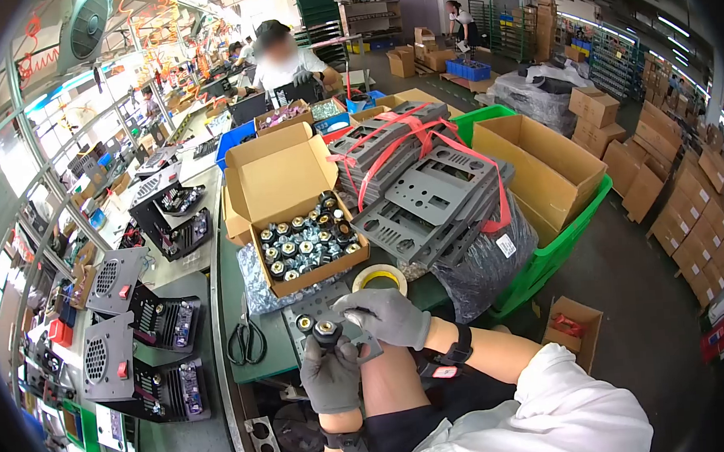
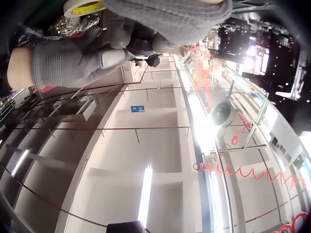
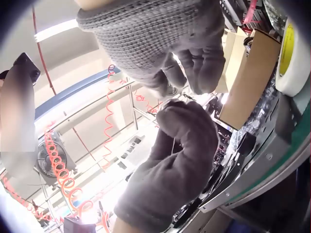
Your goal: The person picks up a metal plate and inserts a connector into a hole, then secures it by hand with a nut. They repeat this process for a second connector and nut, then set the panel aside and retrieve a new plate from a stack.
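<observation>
Right now your left hand (image 1: 331, 381) points upward from the bottom of the head view, thumb and fingers curled round a black knob (image 1: 328, 336), its metal centre facing up; your right hand (image 1: 392, 318) lies across from the right, palm downward, fingers bent close together just beside that knob; I cannot tell whether they pinch anything; a second black knob (image 1: 305, 323) sits right beside the first; beyond are a grey plate (image 1: 321, 304), an open carton (image 1: 327, 271) of similar knobs and a tape roll (image 1: 379, 268).
</observation>
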Demonstrator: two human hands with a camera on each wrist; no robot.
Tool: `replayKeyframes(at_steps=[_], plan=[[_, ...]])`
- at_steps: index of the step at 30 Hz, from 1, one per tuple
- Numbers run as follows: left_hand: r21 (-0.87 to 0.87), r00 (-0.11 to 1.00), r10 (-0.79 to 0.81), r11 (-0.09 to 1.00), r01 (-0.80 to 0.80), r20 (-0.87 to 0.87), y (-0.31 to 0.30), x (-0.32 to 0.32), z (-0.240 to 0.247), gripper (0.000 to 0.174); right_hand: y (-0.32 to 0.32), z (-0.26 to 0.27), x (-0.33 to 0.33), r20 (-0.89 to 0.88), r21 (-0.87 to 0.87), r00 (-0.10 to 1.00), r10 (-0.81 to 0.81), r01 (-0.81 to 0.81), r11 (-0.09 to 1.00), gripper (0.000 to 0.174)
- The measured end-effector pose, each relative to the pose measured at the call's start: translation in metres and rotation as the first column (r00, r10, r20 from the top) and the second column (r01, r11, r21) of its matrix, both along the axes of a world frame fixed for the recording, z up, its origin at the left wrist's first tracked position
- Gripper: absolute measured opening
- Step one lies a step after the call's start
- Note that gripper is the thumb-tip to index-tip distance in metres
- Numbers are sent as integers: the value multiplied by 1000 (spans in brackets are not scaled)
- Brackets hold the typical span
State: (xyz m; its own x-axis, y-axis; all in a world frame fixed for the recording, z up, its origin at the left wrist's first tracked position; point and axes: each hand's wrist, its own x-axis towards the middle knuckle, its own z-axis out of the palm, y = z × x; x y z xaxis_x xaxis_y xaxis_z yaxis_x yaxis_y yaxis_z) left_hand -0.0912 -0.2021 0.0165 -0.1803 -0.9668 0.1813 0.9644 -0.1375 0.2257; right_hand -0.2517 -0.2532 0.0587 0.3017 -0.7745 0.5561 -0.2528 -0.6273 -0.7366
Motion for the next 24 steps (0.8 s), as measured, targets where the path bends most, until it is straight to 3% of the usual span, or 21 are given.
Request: replayKeyframes(at_steps=[1, 3, 4, 5, 7, 8, 9, 11, 13, 15, 17, 19, 20, 21, 23, 24], plan=[[-2, 1000, 0, 1000, 0, -2, 1, -2, 0, 33, 3, -1, 1, -2, -2, 1000, 0, 0, 1000, 33], [180, 995, 77, 980, -87, 63, 9, -15, 22, 31, 21, 22, 7, -70, 32, 997, -11, 13, 999, 28], [2, 1000, 2, 1000, -2, 21, 7, -13, 10, 31, 17, 15, 9, -109, -106, 993, -44, 33, 994, 28], [5, 1000, 1, 1000, -1, 22, 6, -10, 3, 31, 14, 8, 9, -108, -104, 993, -45, 34, 994, 28], [85, 996, 75, 993, -78, 38, 4, -5, -6, 31, 9, -1, 7, 103, 136, 987, 122, -135, 981, 34], [75, 998, 64, 995, -66, 20, 3, -1, -9, 31, 7, -2, 6, 122, 141, 981, 152, -169, 975, 34], [73, 998, 66, 995, -67, 18, 5, -6, 7, 31, 11, 6, 7, 120, 139, 981, 154, -170, 976, 34], [198, 981, 93, 972, -126, 169, 15, -15, 39, 31, 23, 25, 7, -29, 208, 996, 83, -75, 975, 25], [143, 985, 89, 984, -110, 148, 11, -8, 13, 31, 17, 14, 10, -30, 165, 998, 59, -53, 985, 23], [19, 999, 37, 999, -37, 4, 8, -1, 0, 31, 12, 7, 8, 69, 177, 987, 143, -153, 972, 26], [20, 997, 50, 998, -51, 55, 10, -1, 7, 31, 13, 8, 9, 114, 149, 982, 148, -164, 975, 25], [209, 983, 109, 968, -140, 151, 14, -10, 29, 31, 22, 25, 8, 12, 250, 989, 149, -147, 957, 20], [206, 980, 104, 969, -139, 171, 13, -8, 20, 31, 22, 24, 10, -48, 203, 993, 107, -95, 975, 18], [109, 986, 105, 987, -119, 130, 12, -3, 5, 31, 16, 13, 10, -17, 133, 994, 105, -102, 986, 17], [140, 980, 124, 979, -146, 155, 14, -3, 5, 32, 10, 6, 10, 70, 113, 981, 178, -185, 976, 14], [123, 976, 117, 982, -141, 183, 15, -3, 9, 30, 9, 4, 10, 128, 184, 972, 199, -221, 958, 14]])
